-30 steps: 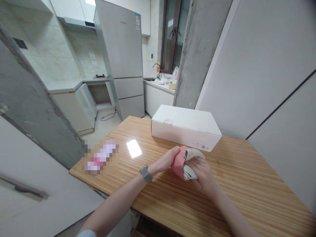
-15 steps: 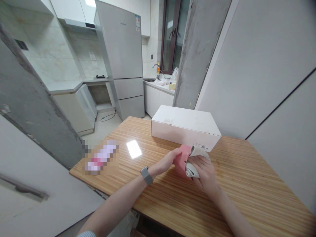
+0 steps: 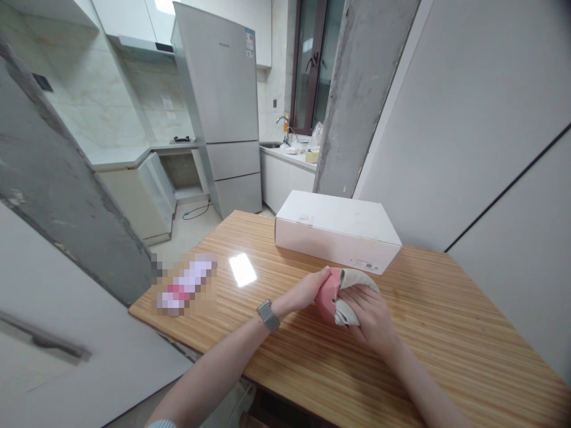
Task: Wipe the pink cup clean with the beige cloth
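A pink object (image 3: 327, 300) with flat, angled sides is held over the wooden table (image 3: 267, 255); its exact kind I cannot make out. My left hand (image 3: 310, 288) grips its left side, thumb along the upper edge. Against its right side lies a folded light grey cloth (image 3: 360, 278), pressed there by my right hand (image 3: 372, 312). The right fingers are bent over the cloth, and part of the pink surface is hidden beneath them.
A white cardboard box (image 3: 336, 229) stands just beyond my hands. On the table's left lies a blurred-out pink and lilac item (image 3: 187, 285). Behind are a fridge (image 3: 218, 89), a sink counter (image 3: 288, 169) and a concrete pillar (image 3: 343, 113).
The pink object has tilted a little within my hands, its top edge now lower. The cloth has shifted slightly with my right hand and still lies against it.
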Tool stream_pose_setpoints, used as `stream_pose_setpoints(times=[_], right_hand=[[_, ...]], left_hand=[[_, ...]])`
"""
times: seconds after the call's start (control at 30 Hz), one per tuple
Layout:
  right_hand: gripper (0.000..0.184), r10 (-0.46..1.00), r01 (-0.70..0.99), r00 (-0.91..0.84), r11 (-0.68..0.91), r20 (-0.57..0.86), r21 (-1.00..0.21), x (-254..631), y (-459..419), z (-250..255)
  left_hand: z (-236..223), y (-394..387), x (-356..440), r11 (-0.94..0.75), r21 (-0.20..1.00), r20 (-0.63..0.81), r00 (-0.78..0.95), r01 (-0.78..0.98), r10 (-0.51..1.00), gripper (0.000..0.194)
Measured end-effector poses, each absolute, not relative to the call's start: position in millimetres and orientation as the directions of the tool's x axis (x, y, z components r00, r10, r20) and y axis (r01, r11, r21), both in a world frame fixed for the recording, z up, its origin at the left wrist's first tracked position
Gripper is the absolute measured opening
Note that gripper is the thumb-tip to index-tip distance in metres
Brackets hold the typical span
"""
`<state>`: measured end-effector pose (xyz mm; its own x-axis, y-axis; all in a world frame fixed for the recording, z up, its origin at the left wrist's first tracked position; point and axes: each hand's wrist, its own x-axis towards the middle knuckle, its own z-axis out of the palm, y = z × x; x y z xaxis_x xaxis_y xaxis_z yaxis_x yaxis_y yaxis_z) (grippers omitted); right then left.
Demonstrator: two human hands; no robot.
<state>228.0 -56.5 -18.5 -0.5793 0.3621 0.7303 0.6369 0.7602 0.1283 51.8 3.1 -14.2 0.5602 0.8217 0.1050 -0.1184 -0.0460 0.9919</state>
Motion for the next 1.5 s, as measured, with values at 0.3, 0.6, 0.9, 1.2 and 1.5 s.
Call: stream_pose_setpoints(times=[0.3,0.6,0.9,1.2,1.5], right_hand=[[0.030,0.504,0.738,-0.416,0.673,0.757,-0.043,233.8,-52.9,-19.0],[0.039,0.326,0.632,-0.621,0.747,0.713,0.209,221.7,-60.8,-15.8],[0.040,0.283,0.584,-0.638,0.784,0.716,0.211,212.4,-65.0,-15.5],[0.038,0.343,0.626,-0.610,0.761,0.715,0.169,210.7,-66.5,-9.2],[0.033,0.534,0.727,-0.429,0.683,0.729,-0.072,212.7,-64.5,-10.3]], left_hand=[[-10.0,-10.7,52.6,0.125,0.951,0.105,0.675,-0.282,0.730,0.057],[-18.6,1.0,54.5,0.308,0.887,-0.016,0.646,-0.343,0.763,0.066],[2.1,-0.9,47.8,0.160,0.976,-0.012,0.693,-0.150,0.721,0.051],[-11.3,3.0,53.6,0.124,0.977,0.001,0.592,-0.171,0.806,0.042],[-24.3,-2.0,58.0,0.201,0.943,-0.027,0.540,-0.266,0.841,0.049]])
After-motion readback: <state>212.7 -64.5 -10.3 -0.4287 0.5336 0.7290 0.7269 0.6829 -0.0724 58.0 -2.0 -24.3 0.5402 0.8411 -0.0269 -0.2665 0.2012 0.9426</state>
